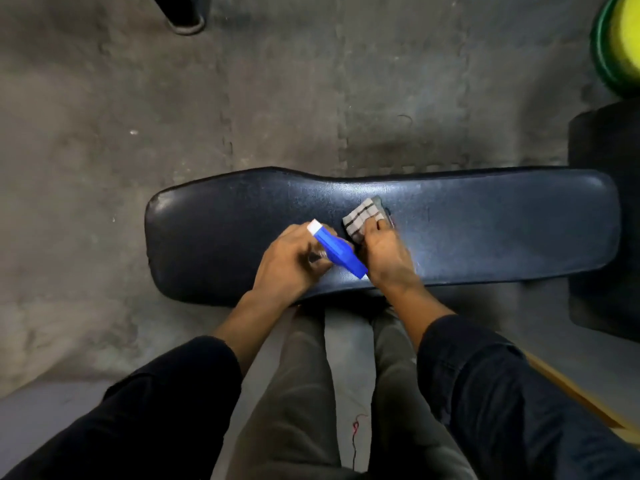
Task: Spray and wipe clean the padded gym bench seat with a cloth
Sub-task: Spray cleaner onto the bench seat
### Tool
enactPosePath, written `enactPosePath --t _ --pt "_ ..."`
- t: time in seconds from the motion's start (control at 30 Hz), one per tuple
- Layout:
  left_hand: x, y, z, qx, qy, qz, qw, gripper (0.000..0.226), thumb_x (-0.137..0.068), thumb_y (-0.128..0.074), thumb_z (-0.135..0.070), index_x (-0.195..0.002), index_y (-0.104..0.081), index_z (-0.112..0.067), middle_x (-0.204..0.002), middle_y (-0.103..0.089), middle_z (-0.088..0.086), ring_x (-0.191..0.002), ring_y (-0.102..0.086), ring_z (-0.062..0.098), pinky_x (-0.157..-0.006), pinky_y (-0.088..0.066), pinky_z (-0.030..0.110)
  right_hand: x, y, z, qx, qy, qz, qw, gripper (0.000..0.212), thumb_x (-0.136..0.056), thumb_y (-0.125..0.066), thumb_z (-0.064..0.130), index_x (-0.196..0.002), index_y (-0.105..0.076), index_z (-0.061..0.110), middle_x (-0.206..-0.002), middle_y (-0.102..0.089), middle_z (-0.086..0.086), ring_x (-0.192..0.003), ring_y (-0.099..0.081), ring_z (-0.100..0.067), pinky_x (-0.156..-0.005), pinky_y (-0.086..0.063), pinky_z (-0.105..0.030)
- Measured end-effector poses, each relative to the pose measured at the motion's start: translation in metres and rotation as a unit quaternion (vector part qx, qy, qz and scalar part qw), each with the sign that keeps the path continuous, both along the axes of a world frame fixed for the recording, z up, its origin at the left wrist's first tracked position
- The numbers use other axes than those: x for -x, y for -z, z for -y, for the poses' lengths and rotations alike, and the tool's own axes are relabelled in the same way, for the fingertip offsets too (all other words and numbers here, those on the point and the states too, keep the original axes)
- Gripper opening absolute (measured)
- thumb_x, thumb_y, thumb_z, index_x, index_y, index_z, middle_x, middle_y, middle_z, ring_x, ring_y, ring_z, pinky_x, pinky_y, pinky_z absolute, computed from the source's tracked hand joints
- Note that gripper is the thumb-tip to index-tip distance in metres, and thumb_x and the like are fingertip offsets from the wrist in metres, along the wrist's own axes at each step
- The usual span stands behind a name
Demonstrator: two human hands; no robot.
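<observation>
A long black padded bench seat lies crosswise in front of me. My left hand grips a spray bottle with a blue and white head just above the seat's near middle. My right hand presses a folded grey cloth with dark stripes flat on the pad, right beside the bottle. The pad to the right of the cloth looks wet and shiny. Most of the bottle's body is hidden under my left hand.
Grey rubber floor mats surround the bench. A black padded block stands at the bench's right end, with a green and yellow round object behind it. A dark equipment foot sits at the top left. My legs stand against the bench's near edge.
</observation>
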State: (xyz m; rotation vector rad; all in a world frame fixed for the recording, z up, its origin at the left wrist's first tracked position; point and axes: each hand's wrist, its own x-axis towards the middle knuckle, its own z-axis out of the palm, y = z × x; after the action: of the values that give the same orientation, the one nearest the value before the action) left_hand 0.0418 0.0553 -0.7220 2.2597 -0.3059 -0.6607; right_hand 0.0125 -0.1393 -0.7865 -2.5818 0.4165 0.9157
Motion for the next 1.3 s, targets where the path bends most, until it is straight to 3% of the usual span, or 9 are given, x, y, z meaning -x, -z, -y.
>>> enactPosePath --t 0.23,0.3,0.4,0.57,0.7,0.83,0.97,1.13,1.3 --pt "0.011 -0.012 0.057 -0.037 -0.031 -0.076 0.996 0.017 -0.092 -0.085 -0.031 -0.109 -0.084 -0.030 -0.121 -0.074 -0.012 -0.111 -0.071 0.011 -0.102 -0.056 0.037 0.029 0.005 0.061 -0.151 0.082 0.023 0.985 0.032 -0.086 -0.069 0.008 -0.115 -0.063 0.018 -0.120 -0.070 -0.009 -0.109 -0.067 -0.034 -0.096 -0.056 -0.038" --pt "0.012 -0.005 0.049 -0.033 -0.058 -0.068 0.995 0.015 -0.091 -0.087 -0.019 -0.105 -0.086 -0.020 -0.122 -0.077 -0.007 -0.114 -0.072 0.011 -0.101 -0.057 0.038 0.032 -0.006 0.062 -0.207 0.111 0.057 0.970 0.037 -0.080 -0.070 0.006 -0.111 -0.064 0.026 -0.113 -0.070 0.002 -0.104 -0.069 -0.024 -0.094 -0.057 -0.033" --pt "0.019 -0.008 0.049 -0.038 -0.063 -0.075 0.994 0.013 -0.086 -0.090 -0.008 -0.093 -0.082 0.000 -0.120 -0.079 -0.001 -0.114 -0.073 0.015 -0.098 -0.057 0.042 0.039 -0.034 0.066 -0.318 0.156 0.095 0.930 0.051 -0.075 -0.068 0.007 -0.119 -0.065 0.033 -0.120 -0.072 0.010 -0.110 -0.072 -0.009 -0.098 -0.062 -0.037" --pt "0.023 -0.038 0.093 -0.011 0.039 -0.124 0.992 0.022 -0.079 -0.094 -0.007 -0.098 -0.083 -0.009 -0.110 -0.080 0.006 -0.106 -0.076 0.020 -0.096 -0.059 0.043 0.044 -0.107 0.108 -0.451 0.137 0.186 0.862 0.072 -0.080 -0.085 0.003 -0.144 -0.061 0.022 -0.143 -0.068 0.006 -0.134 -0.066 -0.019 -0.114 -0.053 -0.041" --pt "0.028 -0.052 0.145 -0.032 0.090 -0.188 0.977 0.014 -0.081 -0.076 -0.027 -0.089 -0.070 -0.037 -0.097 -0.076 -0.011 -0.097 -0.075 0.011 -0.094 -0.061 0.044 0.059 -0.130 0.138 -0.423 0.103 0.248 0.865 0.073 -0.075 -0.093 0.008 -0.142 -0.064 0.012 -0.139 -0.070 0.003 -0.128 -0.066 -0.020 -0.111 -0.053 -0.041" --pt "0.033 -0.044 0.198 -0.056 0.170 -0.185 0.966 0.024 -0.086 -0.069 -0.023 -0.108 -0.075 -0.016 -0.110 -0.078 0.003 -0.106 -0.075 0.024 -0.094 -0.061 0.048 0.075 -0.125 0.160 -0.391 0.203 0.312 0.842 0.043 -0.087 -0.087 0.015 -0.128 -0.073 0.013 -0.111 -0.073 0.012 -0.104 -0.069 -0.014 -0.097 -0.054 -0.029" --pt "0.040 -0.025 0.237 -0.109 0.236 -0.125 0.957 0.032 -0.091 -0.075 -0.026 -0.119 -0.076 -0.012 -0.112 -0.078 0.012 -0.106 -0.073 0.034 -0.090 -0.057 0.043 0.090 -0.115 0.188 -0.361 0.305 0.292 0.831 0.016 -0.096 -0.077 0.025 -0.111 -0.071 0.024 -0.091 -0.068 0.019 -0.086 -0.065 -0.005 -0.085 -0.050 -0.023" --pt "0.039 -0.001 0.254 -0.158 0.268 -0.053 0.949 0.083 -0.087 -0.086 -0.041 -0.158 -0.049 -0.019 -0.161 -0.053 0.006 -0.147 -0.049 0.030 -0.125 -0.038 0.041 0.101 -0.095 0.222 -0.240 0.339 0.293 0.861 0.023 -0.095 -0.070 0.034 -0.109 -0.072 0.016 -0.103 -0.075 0.007 -0.094 -0.069 -0.011 -0.086 -0.047 -0.015" --pt "0.033 0.030 0.268 -0.223 0.285 0.009 0.932 0.082 -0.099 -0.065 -0.054 -0.166 -0.036 -0.017 -0.177 -0.030 0.007 -0.163 -0.030 0.030 -0.134 -0.028 0.045 0.113 -0.054 0.247 -0.126 0.387 0.232 0.884 0.009 -0.094 -0.073 0.022 -0.095 -0.073 0.013 -0.094 -0.062 -0.005 -0.078 -0.046 -0.002 -0.077 -0.033 -0.012"
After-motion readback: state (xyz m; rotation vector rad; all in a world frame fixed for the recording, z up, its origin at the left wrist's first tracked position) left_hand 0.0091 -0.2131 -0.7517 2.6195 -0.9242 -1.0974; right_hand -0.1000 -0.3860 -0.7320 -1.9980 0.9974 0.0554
